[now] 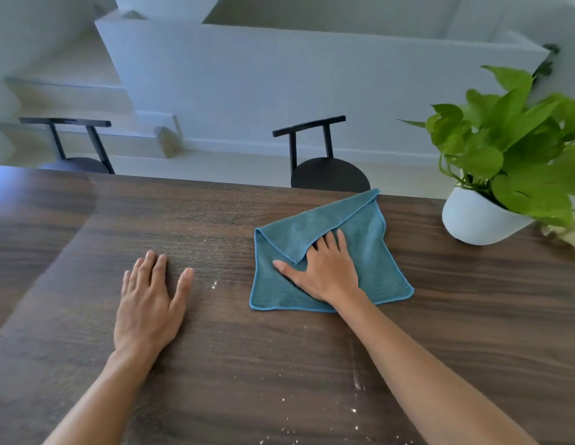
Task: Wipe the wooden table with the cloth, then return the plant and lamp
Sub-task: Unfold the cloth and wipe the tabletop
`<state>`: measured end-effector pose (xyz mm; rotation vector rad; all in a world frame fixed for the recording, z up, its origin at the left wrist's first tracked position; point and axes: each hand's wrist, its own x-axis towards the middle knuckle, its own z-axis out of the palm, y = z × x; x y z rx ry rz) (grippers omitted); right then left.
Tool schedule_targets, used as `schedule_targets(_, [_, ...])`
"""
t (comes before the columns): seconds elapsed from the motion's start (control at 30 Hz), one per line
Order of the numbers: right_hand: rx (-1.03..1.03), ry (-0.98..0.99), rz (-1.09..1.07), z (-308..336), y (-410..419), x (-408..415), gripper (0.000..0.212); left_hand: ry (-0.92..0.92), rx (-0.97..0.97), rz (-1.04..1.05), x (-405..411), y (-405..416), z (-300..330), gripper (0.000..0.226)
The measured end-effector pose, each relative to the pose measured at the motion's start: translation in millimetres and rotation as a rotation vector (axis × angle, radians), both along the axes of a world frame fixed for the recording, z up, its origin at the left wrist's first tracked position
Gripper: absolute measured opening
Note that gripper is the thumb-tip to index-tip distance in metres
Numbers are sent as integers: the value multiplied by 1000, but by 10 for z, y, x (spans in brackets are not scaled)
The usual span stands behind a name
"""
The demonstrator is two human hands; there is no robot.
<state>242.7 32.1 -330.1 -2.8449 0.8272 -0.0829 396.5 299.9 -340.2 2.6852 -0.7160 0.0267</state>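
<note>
Dark brown wood-grain table (pixel 279 348) fills the lower view, white crumbs (pixel 214 285) scattered on it. Green leafy plant in a white round pot (pixel 478 220) on the table's far right. Teal square cloth (pixel 360 226), one corner folded over, lies mid-table. Right hand (pixel 327 271) pressed flat on cloth, grip spread, fingers straight. Left hand (pixel 148 297) flat on bare table, grip open, holding nothing. Two black chairs (pixel 324 168) behind.

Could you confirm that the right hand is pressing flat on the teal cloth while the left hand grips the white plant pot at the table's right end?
Not quite. The head view shows the left hand resting flat on the bare table, far from the plant pot. The right hand does press on the cloth.
</note>
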Motion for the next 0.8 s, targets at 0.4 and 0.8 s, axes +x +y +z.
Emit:
schedule_targets(0.4, [103,-192,-243,179,-32,7,87,16,-8,5,-24,-10,40,99])
schedule_targets(0.8, [-24,103,21,-6,-126,-322,106,11,10,5,-17,-3,29,96])
